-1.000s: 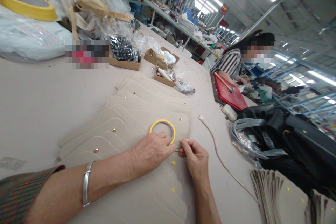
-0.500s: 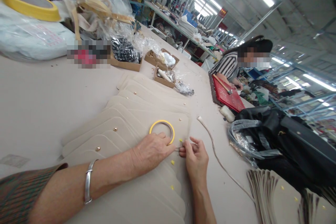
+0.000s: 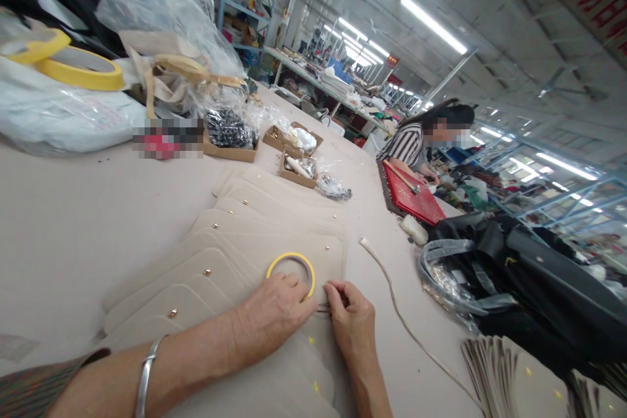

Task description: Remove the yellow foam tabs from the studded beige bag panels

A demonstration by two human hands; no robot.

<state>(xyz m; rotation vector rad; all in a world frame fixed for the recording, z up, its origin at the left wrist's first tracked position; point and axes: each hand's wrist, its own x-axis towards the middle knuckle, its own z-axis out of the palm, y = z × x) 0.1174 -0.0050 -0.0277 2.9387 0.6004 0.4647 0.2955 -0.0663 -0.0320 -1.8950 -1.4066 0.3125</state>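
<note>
Left fingers point(image 3: 302, 305) gripping tape roll point(image 3: 292, 255), right fingers point(image 3: 336, 300) pinched together (on what, unclear), box point(image 3: 230, 154) of black pieces point(image 3: 226, 129)

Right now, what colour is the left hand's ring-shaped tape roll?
The tape roll is yellow outside, seen in the head view.

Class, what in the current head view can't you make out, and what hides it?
All in the head view:
1. Anything pinched by the right hand: hidden by its own fingers.
2. Lower part of the yellow tape roll: covered by the left hand.
3. Near end of the beige panels: cut off by the bottom edge, partly behind the left forearm.
4. Contents of the nearest small cardboard box: too small and blurred to name.
</note>
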